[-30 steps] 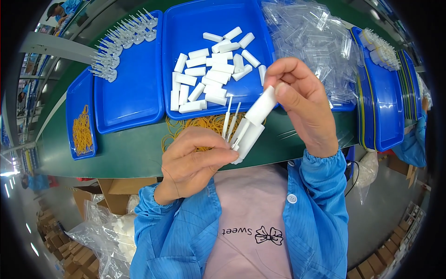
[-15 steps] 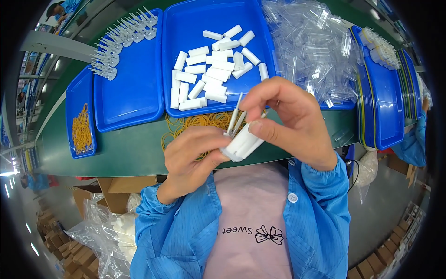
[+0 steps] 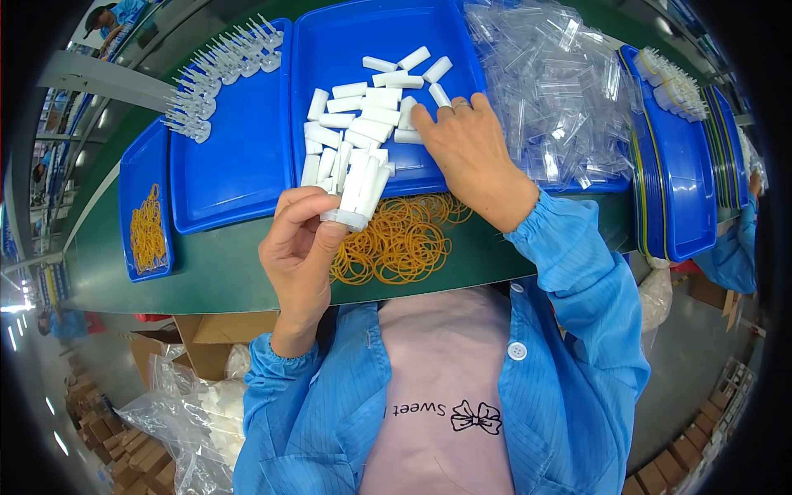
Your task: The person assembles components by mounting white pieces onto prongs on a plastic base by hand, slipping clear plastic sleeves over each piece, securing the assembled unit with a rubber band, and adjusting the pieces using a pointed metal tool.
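Note:
Between the thumb and fingers of my left hand (image 3: 299, 247) is a white pronged stand (image 3: 345, 219), held over the tray's near edge. Several white sleeves (image 3: 360, 183) sit upright on it, and a thin prong shows beside them. My right hand (image 3: 477, 157) reaches palm-down over the blue tray (image 3: 334, 41), its fingers bent and partly apart beside loose white sleeves (image 3: 371, 129). Its thumb and fingertips are mostly hidden, so whether it touches one is unclear.
Yellow rubber bands (image 3: 396, 243) lie on the green table (image 3: 223, 268); more fill a small blue tray (image 3: 147, 235). Pronged white stands (image 3: 191, 124) line another tray at left. Clear plastic pieces (image 3: 553, 91) heap at right, beside stacked trays (image 3: 689, 177) with bundled white parts (image 3: 670, 82).
My right hand has left the stand and moved up over the tray of sleeves. My left hand has carried the stand left and slightly up, turning it more upright.

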### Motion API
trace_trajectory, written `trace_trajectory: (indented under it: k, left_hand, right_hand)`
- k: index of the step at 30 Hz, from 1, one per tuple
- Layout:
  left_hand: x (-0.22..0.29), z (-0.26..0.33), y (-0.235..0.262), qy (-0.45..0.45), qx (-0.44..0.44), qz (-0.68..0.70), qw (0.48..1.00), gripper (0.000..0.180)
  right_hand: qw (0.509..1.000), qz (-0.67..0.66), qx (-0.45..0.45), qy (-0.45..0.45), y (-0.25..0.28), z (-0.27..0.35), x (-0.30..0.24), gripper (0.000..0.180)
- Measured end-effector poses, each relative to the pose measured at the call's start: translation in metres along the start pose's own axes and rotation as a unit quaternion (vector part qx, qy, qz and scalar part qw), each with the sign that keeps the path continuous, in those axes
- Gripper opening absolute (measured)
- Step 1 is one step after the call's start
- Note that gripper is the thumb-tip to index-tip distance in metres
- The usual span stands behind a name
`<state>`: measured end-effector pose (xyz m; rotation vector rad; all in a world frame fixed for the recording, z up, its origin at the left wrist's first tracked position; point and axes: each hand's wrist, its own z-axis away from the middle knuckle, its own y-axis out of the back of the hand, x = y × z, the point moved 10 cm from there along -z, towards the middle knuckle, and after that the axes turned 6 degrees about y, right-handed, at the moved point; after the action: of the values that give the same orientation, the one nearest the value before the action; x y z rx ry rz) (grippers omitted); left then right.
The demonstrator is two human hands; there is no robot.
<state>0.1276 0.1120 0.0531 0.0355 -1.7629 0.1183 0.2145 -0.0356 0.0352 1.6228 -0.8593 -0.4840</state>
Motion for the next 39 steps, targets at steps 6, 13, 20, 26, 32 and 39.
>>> trace_trajectory:
  k: [6, 13, 20, 26, 32, 39]
  left_hand:
    - [0.014, 0.005, -0.008, -0.035, -0.039, -0.077, 0.996, 0.016]
    - [0.033, 0.01, -0.047, -0.085, -0.115, -0.155, 0.978, 0.022]
    - [0.031, 0.01, -0.052, -0.075, -0.127, -0.179, 0.973, 0.024]
    - [0.043, 0.008, -0.064, -0.169, -0.156, -0.272, 0.934, 0.03]
    - [0.044, 0.019, -0.076, -0.254, -0.197, -0.343, 0.882, 0.031]
    - [0.049, 0.016, -0.051, -0.237, -0.067, -0.252, 0.936, 0.042]
  right_hand:
    - [0.918, -0.382, 0.091, -0.049, 0.031, 0.01, 0.028, 0.017]
    - [0.574, -0.792, 0.118, -0.173, 0.022, 0.022, 0.036, 0.024]
    - [0.545, -0.813, 0.111, -0.174, 0.021, 0.023, 0.027, 0.032]
    - [0.657, -0.746, 0.02, -0.103, 0.031, 0.021, 0.017, 0.022]
    - [0.682, -0.73, 0.007, -0.041, 0.038, 0.022, 0.018, 0.021]
    - [0.646, -0.75, 0.072, -0.121, 0.041, 0.026, 0.005, 0.013]
